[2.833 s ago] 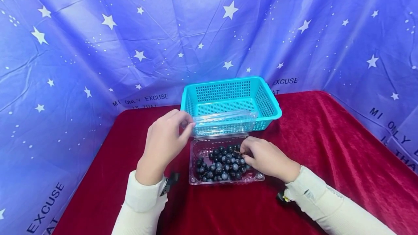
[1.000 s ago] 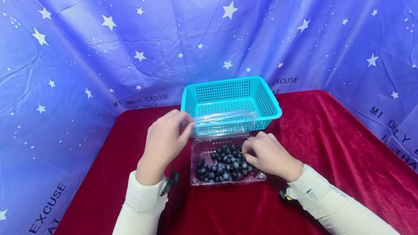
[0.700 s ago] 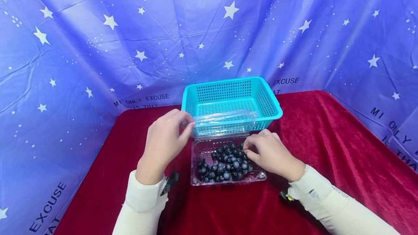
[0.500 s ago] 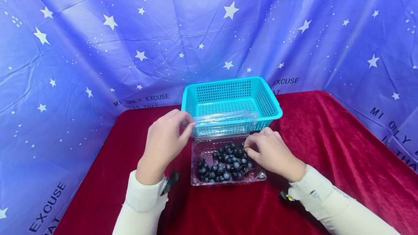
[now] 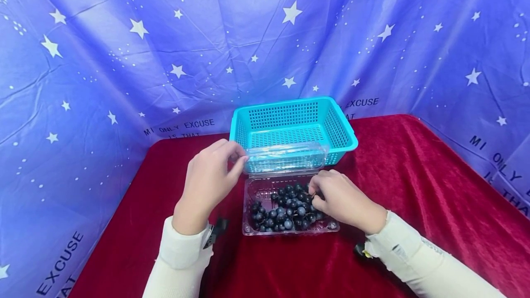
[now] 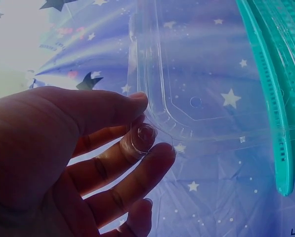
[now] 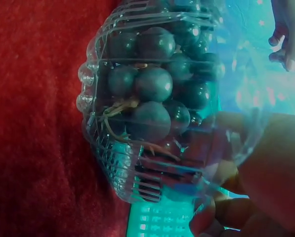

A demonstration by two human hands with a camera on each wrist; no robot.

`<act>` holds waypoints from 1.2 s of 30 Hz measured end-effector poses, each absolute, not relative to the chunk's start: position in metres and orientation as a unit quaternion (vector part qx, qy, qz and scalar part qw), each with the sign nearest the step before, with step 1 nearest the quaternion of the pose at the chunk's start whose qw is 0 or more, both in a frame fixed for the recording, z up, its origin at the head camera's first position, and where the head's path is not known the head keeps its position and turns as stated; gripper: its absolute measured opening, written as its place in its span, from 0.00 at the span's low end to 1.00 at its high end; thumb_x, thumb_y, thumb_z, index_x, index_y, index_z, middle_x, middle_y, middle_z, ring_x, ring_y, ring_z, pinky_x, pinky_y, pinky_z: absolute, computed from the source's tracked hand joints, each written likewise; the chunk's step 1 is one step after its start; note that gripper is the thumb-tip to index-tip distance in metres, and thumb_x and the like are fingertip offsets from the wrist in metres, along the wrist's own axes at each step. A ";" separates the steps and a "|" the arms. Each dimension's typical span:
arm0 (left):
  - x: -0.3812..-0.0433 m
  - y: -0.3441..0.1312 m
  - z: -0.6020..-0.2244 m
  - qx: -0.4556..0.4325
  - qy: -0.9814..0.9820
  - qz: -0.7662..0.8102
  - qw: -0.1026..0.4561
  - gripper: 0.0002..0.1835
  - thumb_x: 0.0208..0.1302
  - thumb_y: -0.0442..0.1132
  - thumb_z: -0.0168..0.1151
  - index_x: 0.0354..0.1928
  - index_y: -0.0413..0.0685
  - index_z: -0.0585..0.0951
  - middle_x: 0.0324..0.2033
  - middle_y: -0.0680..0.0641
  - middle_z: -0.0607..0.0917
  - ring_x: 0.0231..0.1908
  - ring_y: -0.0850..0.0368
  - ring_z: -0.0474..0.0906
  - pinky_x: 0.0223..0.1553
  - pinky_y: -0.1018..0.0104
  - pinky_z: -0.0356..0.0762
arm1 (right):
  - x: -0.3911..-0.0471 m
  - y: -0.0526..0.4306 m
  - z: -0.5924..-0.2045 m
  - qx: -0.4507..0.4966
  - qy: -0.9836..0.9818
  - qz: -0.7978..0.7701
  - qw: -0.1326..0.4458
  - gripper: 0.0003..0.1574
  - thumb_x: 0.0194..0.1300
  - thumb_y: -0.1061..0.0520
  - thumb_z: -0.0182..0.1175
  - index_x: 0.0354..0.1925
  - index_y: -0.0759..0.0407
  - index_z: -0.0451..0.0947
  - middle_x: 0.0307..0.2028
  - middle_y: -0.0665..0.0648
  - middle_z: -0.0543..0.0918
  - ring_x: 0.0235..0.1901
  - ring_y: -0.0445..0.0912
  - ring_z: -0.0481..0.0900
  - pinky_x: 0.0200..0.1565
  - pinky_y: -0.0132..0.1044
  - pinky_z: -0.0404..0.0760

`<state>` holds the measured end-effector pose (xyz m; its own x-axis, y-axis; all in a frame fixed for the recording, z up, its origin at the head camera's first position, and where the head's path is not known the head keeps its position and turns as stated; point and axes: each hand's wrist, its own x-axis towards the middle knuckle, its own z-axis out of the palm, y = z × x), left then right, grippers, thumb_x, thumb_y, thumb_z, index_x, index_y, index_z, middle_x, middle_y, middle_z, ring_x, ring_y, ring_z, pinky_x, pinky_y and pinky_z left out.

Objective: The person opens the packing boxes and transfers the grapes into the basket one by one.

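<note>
Standing open on the red velvet counter (image 5: 414, 183), a clear plastic clamshell box (image 5: 290, 229) is recorded, its tray filled with a bunch of dark blue-black grapes (image 5: 285, 208). The hinged lid (image 5: 285, 154) is held upright against the near wall of a teal perforated basket (image 5: 327, 105), which is set just behind the box. The lid's left corner is pinched between thumb and curled fingers (image 6: 137, 140) of the left hand (image 5: 207, 183). The right hand (image 5: 341, 199) is laid over the tray's right side, its fingers curled down into the grapes; whether a stem or berry is gripped cannot be told. A star-printed blue cloth (image 5: 124, 59) is hung behind.
</note>
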<state>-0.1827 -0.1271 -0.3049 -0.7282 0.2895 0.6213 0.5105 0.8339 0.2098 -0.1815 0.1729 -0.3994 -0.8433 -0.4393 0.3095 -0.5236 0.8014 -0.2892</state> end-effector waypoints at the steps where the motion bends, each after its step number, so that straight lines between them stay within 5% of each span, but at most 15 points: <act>1: -0.183 -0.127 -0.305 -0.219 -0.911 -0.186 0.296 0.02 0.65 0.43 0.71 0.36 0.58 0.86 0.28 0.56 0.83 0.23 0.62 0.72 0.23 0.66 0.71 | -0.181 0.172 -0.400 0.259 -0.941 0.182 0.119 0.08 0.52 0.63 0.66 0.29 0.49 0.79 0.29 0.43 0.77 0.33 0.42 0.73 0.40 0.42 0.77; 17: -0.182 -0.127 -0.304 -0.216 -0.913 -0.183 0.294 0.02 0.65 0.42 0.71 0.35 0.59 0.86 0.27 0.57 0.82 0.23 0.62 0.71 0.23 0.65 0.71 | -0.182 0.176 -0.393 0.264 -0.931 0.201 0.151 0.11 0.56 0.66 0.74 0.36 0.52 0.90 0.33 0.45 0.89 0.39 0.41 0.88 0.44 0.42 0.87; 36: -0.183 -0.128 -0.305 -0.216 -0.910 -0.186 0.301 0.02 0.65 0.42 0.71 0.35 0.59 0.86 0.27 0.57 0.82 0.23 0.63 0.71 0.23 0.65 0.70 | -0.178 0.176 -0.382 0.282 -0.907 0.218 0.225 0.16 0.57 0.69 0.71 0.35 0.49 0.83 0.33 0.43 0.87 0.35 0.37 0.84 0.40 0.40 0.87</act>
<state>-0.1829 -0.1276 -0.3048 -0.7260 0.2815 0.6275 0.5053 0.8373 0.2089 -0.1782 0.1761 -0.3822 -0.7406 -0.4130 0.5300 -0.6086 0.7466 -0.2688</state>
